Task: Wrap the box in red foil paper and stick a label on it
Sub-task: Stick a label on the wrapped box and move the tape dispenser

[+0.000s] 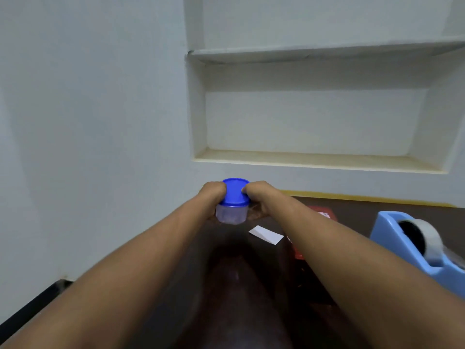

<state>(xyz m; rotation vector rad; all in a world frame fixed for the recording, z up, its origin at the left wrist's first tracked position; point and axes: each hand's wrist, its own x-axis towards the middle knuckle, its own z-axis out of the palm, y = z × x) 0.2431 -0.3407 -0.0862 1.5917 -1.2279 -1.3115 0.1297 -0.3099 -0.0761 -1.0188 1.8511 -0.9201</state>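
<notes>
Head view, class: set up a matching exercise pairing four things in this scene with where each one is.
Things:
1. round box with blue lid
2. white label
3. tape dispenser
4. red foil paper

Places:
A. at the right edge of the table
B. held between both hands
C. partly hidden behind the right forearm
D. flat on the dark table, between the forearms

Pairs: 1-B, 2-D, 3-A, 4-C

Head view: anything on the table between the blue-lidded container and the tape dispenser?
Yes, in the head view: a white label and red foil paper lie between the container and the tape dispenser; the right forearm hides part.
</notes>
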